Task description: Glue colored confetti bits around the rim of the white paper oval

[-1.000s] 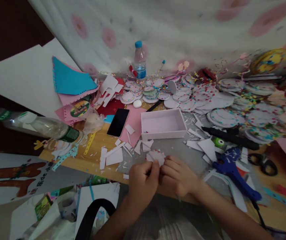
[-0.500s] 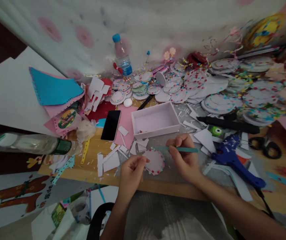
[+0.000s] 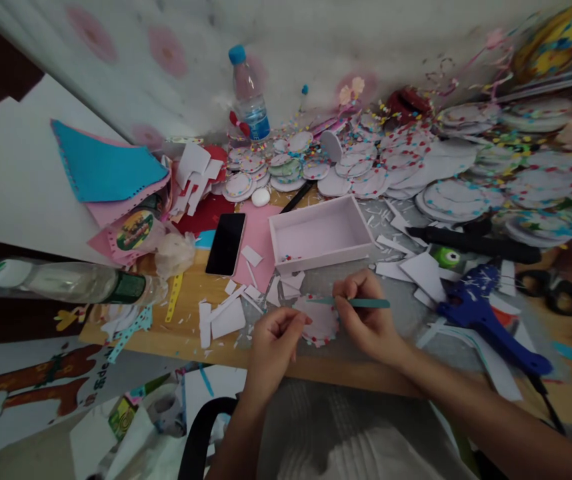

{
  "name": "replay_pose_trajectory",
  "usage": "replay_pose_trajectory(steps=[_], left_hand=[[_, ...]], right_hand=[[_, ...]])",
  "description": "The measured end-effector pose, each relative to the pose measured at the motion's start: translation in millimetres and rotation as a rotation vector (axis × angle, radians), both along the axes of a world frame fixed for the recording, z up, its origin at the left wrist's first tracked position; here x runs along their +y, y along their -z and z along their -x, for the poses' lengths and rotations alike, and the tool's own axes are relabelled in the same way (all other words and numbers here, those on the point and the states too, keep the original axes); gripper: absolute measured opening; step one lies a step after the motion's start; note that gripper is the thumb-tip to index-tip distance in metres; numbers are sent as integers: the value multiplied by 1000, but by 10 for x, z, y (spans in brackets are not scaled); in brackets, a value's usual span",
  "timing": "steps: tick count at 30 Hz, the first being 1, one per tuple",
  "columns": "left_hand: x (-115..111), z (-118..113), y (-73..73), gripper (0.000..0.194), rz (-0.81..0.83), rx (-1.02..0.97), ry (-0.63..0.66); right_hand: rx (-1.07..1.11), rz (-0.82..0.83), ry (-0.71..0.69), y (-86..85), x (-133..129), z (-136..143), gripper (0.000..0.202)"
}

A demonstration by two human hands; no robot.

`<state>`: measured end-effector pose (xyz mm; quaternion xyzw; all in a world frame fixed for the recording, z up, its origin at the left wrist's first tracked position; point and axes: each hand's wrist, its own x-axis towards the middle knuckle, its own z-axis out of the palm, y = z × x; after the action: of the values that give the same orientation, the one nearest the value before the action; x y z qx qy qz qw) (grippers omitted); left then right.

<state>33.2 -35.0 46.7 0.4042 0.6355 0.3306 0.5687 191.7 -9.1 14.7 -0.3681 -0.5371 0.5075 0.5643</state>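
Note:
A round white disc [image 3: 320, 321] edged with small red and blue beads lies at the front of the table. My left hand [image 3: 277, 340] is closed in a pinch on its left edge, thumb against forefinger. Teal tweezers [image 3: 371, 303] are held between the thumb and fingers of my right hand [image 3: 369, 320]. Their thin tip points left and reaches over the disc's upper edge. Whether the tip grips a bead is too small to tell. Just behind stands an open white box [image 3: 321, 237] with a few tiny red and blue pieces in its near left corner.
Paper scraps [image 3: 229, 317] and a phone [image 3: 226, 244] lie to the left. On the right are a blue glue gun [image 3: 496, 320], black scissors [image 3: 551, 292] and a black rod-like tool [image 3: 476, 243]. Beaded discs [image 3: 459, 199] pile up along the back, beside a water bottle [image 3: 252, 100].
The tweezers' tip has come down from just above the disc onto its upper edge. My left hand stays pinched at the disc's left side. The whole view has shifted slightly.

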Motion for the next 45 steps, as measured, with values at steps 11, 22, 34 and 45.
replay_pose_trajectory(steps=[11,22,34,45], left_hand=[[-18,0,17,28,-10,-28,-4],[1,-16,0,26,-28,-9,-8],[-6,1,16,24,-16,-61,-17],[-9,-3,15,30,9,-118,-63]], right_hand=[[-16,-15,-4,2,-15,-3,16],[-14,0,10,5,-15,-4,17],[23,95,2,-20,3,2,16],[45,200,7,-42,24,-9,13]])
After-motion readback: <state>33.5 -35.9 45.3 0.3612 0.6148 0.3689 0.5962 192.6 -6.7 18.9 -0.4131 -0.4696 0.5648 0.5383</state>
